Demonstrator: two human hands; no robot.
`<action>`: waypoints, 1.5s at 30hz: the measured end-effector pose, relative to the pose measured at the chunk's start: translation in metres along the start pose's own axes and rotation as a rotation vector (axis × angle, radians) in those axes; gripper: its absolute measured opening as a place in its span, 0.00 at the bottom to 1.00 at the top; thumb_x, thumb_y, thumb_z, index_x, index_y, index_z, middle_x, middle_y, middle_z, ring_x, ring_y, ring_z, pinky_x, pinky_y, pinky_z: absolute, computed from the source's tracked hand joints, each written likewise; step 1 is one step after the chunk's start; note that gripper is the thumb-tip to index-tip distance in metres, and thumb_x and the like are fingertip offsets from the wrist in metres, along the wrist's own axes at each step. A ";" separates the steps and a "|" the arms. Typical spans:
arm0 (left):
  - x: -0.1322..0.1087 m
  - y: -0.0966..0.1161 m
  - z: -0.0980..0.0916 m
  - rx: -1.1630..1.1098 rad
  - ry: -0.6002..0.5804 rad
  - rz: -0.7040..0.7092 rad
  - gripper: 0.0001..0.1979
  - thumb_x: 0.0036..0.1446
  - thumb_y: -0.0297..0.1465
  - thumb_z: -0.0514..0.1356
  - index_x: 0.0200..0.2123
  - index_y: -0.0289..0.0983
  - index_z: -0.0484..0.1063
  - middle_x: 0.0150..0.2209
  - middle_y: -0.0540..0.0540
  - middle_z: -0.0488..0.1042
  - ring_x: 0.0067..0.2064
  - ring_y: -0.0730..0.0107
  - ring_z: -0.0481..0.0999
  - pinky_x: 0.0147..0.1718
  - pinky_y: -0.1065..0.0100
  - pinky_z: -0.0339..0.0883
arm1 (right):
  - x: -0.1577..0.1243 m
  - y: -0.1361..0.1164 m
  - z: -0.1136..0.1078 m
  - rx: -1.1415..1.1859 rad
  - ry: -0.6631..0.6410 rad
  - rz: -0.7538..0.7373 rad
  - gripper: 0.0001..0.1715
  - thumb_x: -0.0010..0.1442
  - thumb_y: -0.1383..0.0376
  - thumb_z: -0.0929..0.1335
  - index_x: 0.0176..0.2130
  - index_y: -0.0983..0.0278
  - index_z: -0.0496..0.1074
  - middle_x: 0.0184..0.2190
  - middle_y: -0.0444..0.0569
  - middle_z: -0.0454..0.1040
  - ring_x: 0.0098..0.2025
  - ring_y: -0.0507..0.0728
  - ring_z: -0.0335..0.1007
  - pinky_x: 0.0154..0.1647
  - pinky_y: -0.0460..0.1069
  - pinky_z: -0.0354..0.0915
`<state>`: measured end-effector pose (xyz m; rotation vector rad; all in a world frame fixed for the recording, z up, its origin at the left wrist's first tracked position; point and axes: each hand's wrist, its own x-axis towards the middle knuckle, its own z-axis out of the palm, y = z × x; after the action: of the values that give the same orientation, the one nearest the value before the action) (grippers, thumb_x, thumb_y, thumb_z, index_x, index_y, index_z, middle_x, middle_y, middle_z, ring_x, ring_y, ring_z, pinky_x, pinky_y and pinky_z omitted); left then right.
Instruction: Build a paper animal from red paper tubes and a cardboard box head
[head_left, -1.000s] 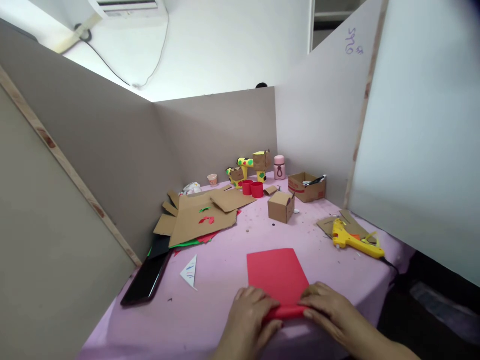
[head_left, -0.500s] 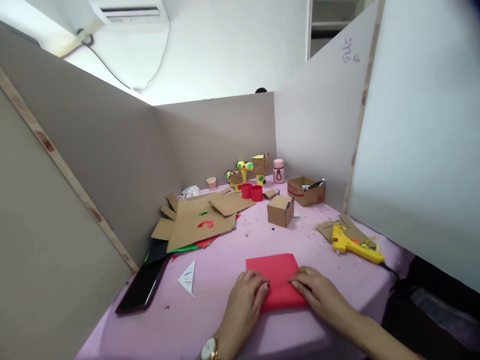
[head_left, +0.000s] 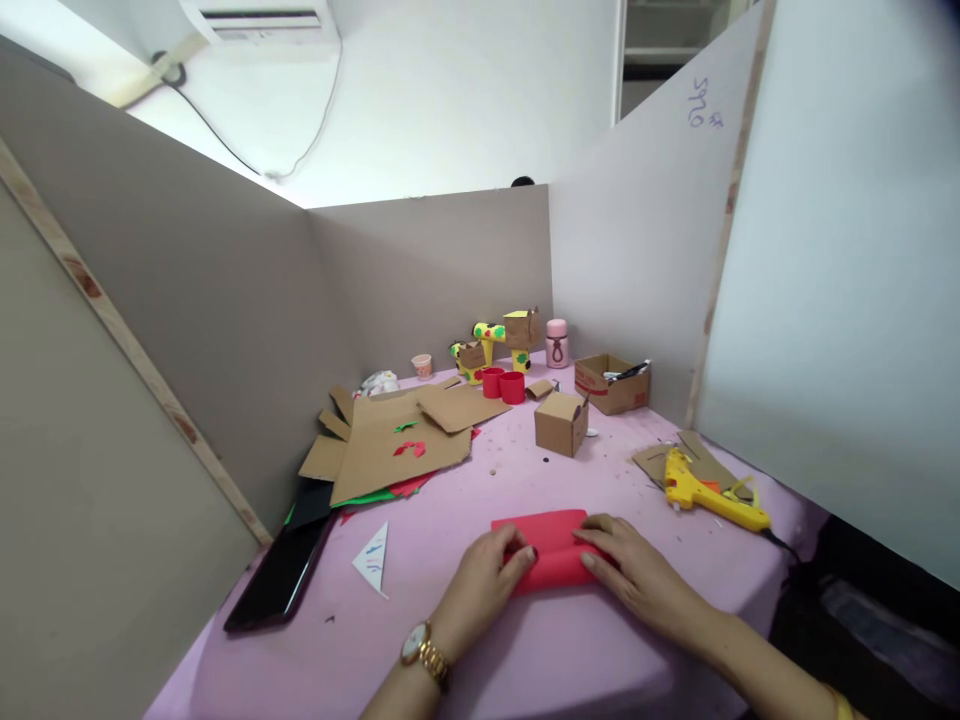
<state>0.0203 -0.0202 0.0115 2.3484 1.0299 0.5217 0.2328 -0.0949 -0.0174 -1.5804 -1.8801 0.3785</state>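
A red sheet (head_left: 553, 528) of paper or thin foam lies at the front of the table, its near part rolled over into a rounded fold. My left hand (head_left: 491, 570) grips the left end of the roll, thumb along the near side and fingers curled over the top. At the right end, my right hand (head_left: 630, 570) holds the roll between thumb and fingers. A gold watch (head_left: 424, 655) is on my left wrist. To the left lies a white paper triangle (head_left: 372, 560) with coloured marks.
A yellow glue gun (head_left: 712, 497) rests on cardboard at the right. A small cardboard box (head_left: 561, 422) and red rings (head_left: 512, 387) stand farther back. Cardboard sheets (head_left: 397, 450) and a black tablet-like device (head_left: 281, 575) lie left. Grey partitions (head_left: 442, 270) surround the table.
The near edge of the red sheet has been rolled farther away from me. Both hands have moved slightly forward with it, and less of the flat sheet shows.
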 end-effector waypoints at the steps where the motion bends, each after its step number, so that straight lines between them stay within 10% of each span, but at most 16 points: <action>1: 0.004 -0.001 0.000 0.017 0.013 -0.006 0.11 0.60 0.35 0.51 0.34 0.38 0.71 0.33 0.47 0.75 0.36 0.65 0.72 0.35 0.67 0.63 | 0.005 0.001 0.000 -0.010 -0.003 0.007 0.24 0.66 0.57 0.58 0.51 0.67 0.72 0.50 0.59 0.70 0.52 0.62 0.65 0.55 0.57 0.60; 13: 0.042 -0.012 0.004 0.285 0.148 -0.030 0.11 0.59 0.32 0.52 0.34 0.33 0.72 0.36 0.38 0.73 0.41 0.55 0.69 0.43 0.58 0.61 | 0.054 0.019 0.003 -0.097 -0.015 0.047 0.15 0.64 0.58 0.62 0.42 0.66 0.72 0.40 0.51 0.72 0.45 0.60 0.68 0.46 0.59 0.62; 25: 0.014 -0.010 0.003 0.334 0.101 0.123 0.12 0.63 0.31 0.50 0.28 0.39 0.68 0.30 0.45 0.73 0.33 0.62 0.69 0.34 0.65 0.59 | 0.012 -0.004 -0.015 -0.010 -0.038 -0.033 0.25 0.52 0.56 0.71 0.46 0.64 0.64 0.39 0.52 0.72 0.38 0.61 0.69 0.38 0.53 0.65; 39: -0.010 -0.022 -0.011 -0.377 0.152 -0.011 0.13 0.50 0.34 0.64 0.40 0.39 0.74 0.37 0.45 0.76 0.38 0.62 0.73 0.39 0.64 0.64 | 0.001 -0.003 -0.004 0.285 0.003 -0.057 0.12 0.58 0.59 0.67 0.42 0.60 0.70 0.38 0.50 0.75 0.40 0.60 0.70 0.42 0.54 0.64; 45: 0.004 -0.007 0.015 -0.882 0.401 -0.121 0.30 0.62 0.43 0.48 0.62 0.46 0.36 0.57 0.39 0.63 0.53 0.66 0.70 0.48 0.63 0.65 | 0.020 -0.011 0.018 0.619 0.099 0.170 0.23 0.60 0.47 0.61 0.40 0.63 0.67 0.33 0.50 0.75 0.33 0.59 0.73 0.31 0.51 0.68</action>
<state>0.0270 -0.0175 -0.0038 1.4212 0.8442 1.1509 0.2115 -0.0757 -0.0183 -1.2976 -1.3686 0.8472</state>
